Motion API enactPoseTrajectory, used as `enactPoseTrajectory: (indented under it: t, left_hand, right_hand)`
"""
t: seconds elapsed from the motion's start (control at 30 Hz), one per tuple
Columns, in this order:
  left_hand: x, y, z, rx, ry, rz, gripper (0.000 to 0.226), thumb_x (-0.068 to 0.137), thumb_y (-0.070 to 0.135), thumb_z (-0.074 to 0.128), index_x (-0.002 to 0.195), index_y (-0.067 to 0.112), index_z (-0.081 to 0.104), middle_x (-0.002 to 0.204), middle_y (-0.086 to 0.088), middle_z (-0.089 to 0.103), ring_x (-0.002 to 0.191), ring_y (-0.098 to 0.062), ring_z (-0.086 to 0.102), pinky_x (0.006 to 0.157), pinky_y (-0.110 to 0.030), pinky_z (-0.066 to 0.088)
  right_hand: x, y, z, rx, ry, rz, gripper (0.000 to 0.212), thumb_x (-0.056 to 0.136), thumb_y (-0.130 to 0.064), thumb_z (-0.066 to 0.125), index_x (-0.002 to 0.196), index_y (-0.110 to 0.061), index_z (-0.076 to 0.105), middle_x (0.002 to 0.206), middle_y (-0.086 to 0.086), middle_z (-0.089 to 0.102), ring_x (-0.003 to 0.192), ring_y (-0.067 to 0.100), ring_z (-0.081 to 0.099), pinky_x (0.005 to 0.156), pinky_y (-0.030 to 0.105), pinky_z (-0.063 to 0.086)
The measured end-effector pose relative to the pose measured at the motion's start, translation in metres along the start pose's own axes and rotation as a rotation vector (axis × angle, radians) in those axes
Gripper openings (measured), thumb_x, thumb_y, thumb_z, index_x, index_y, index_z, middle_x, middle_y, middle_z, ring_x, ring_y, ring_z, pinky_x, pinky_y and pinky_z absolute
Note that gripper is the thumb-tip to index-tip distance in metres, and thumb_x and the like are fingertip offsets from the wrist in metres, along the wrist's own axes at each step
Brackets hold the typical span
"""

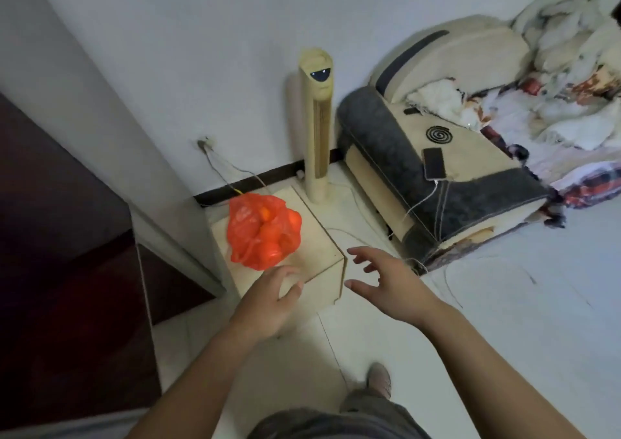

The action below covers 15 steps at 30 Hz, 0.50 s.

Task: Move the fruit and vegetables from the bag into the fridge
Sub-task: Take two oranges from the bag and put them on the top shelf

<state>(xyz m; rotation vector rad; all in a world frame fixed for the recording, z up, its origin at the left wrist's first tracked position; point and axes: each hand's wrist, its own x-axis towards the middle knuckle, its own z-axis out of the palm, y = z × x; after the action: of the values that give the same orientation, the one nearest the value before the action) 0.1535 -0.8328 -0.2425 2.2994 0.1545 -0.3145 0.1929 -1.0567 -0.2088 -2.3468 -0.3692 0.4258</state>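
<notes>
Two empty hands are all I have in play: my left hand (268, 307) hangs low in the middle of the frame with loosely curled fingers grasping nothing, just short of the bag, and my right hand (389, 287) is beside it with its fingers (361, 256) spread and released. The orange plastic bag (258, 237) sits slumped on top of the wooden box (319, 254), left of centre, with rounded orange shapes showing through the film. Its mouth looks loosely gathered rather than tied, though I cannot tell for sure. My worry is the grab itself: if I close on the bulging body instead of the gathered top, the thin film could tear or tip and the round pieces would roll off the box onto the floor. A thin cord (221, 173) runs down from the wall just behind the bag, and lifting carelessly could snag it. The tower fan (317, 136) stands just behind the box, so a wide swing of my right arm might knock it. I also cannot tell whether the dark red panel (67, 270) at the left edge is the fridge, so I risk turning the wrong way while loaded.
</notes>
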Motion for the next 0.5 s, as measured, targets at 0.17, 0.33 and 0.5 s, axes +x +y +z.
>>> enactPoseTrajectory:
  t: [0.17, 0.33, 0.5]
  left_hand:
    - [0.033, 0.008, 0.005, -0.022, 0.11, -0.137, 0.032, 0.092, 0.031, 0.052, 0.121, 0.019, 0.054, 0.126, 0.0, 0.051, 0.115, -0.015, 0.048, 0.091, -0.024, 0.036]
    - [0.047, -0.01, -0.009, -0.006, 0.136, -0.26, 0.034, 0.093, 0.034, 0.049, 0.126, 0.023, 0.049, 0.128, 0.002, 0.049, 0.116, -0.017, 0.05, 0.095, -0.033, 0.042]
    - [0.093, -0.036, -0.03, 0.094, 0.147, -0.313, 0.037, 0.095, 0.035, 0.046, 0.13, 0.023, 0.046, 0.136, 0.001, 0.045, 0.124, -0.016, 0.043, 0.098, -0.028, 0.038]
  right_hand:
    - [0.069, 0.027, -0.023, -0.062, -0.128, -0.116, 0.051, 0.085, -0.035, 0.064, 0.132, -0.027, 0.045, 0.124, -0.003, 0.053, 0.1, 0.005, 0.049, 0.081, 0.015, 0.035]
    - [0.132, 0.027, -0.014, -0.143, -0.3, -0.162, 0.052, 0.083, -0.04, 0.064, 0.13, -0.031, 0.045, 0.125, -0.006, 0.053, 0.102, 0.008, 0.051, 0.08, 0.015, 0.04]
    - [0.204, 0.016, 0.002, -0.254, -0.455, -0.226, 0.054, 0.084, -0.039, 0.063, 0.133, -0.027, 0.043, 0.132, -0.004, 0.05, 0.114, 0.01, 0.049, 0.094, 0.023, 0.041]
